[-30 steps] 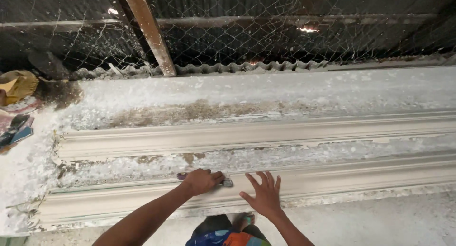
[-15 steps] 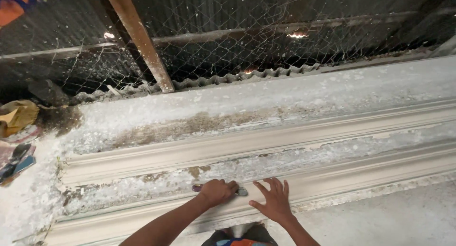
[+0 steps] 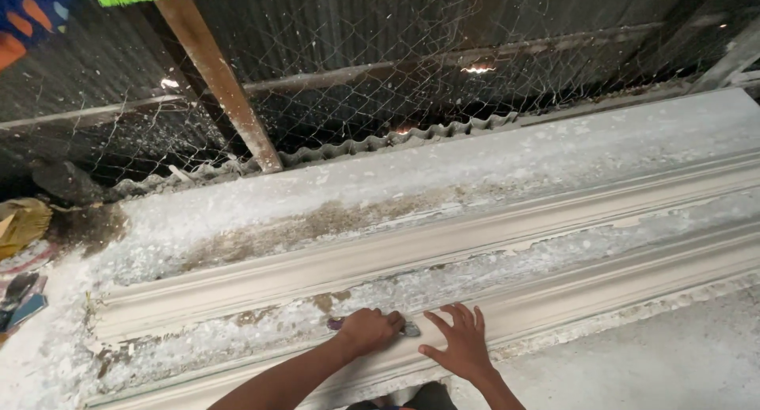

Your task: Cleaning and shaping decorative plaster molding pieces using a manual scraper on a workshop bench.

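At the far left edge a yellowish bundle [image 3: 22, 224] and some dark scraps lie on the plaster-dusted bench [image 3: 554, 153], and a rusty post [image 3: 222, 85] slants up in front of the chicken-wire fence [image 3: 396, 85] and corrugated sheeting behind it. Two long pale plaster cornice mouldings run across the bench from left to right, the farther one [image 3: 443, 240] well clear of the hands and the nearer moulding [image 3: 602, 279] right under them. Compared with a second ago the view has swung a little to the left and tilted, so the mouldings now climb toward the right, while both hands sit at much the same spot on the nearer piece. The left hand [image 3: 370, 331] is closed in a fist around a small scraper [image 3: 409, 328], whose grey blade tip pokes out to the right and whose purplish end shows at the left of the fist, pressed against the crusty strip between the mouldings. Just beside it, the right hand [image 3: 461, 347] lies flat with fingers spread wide, holding nothing, steadying the nearer moulding
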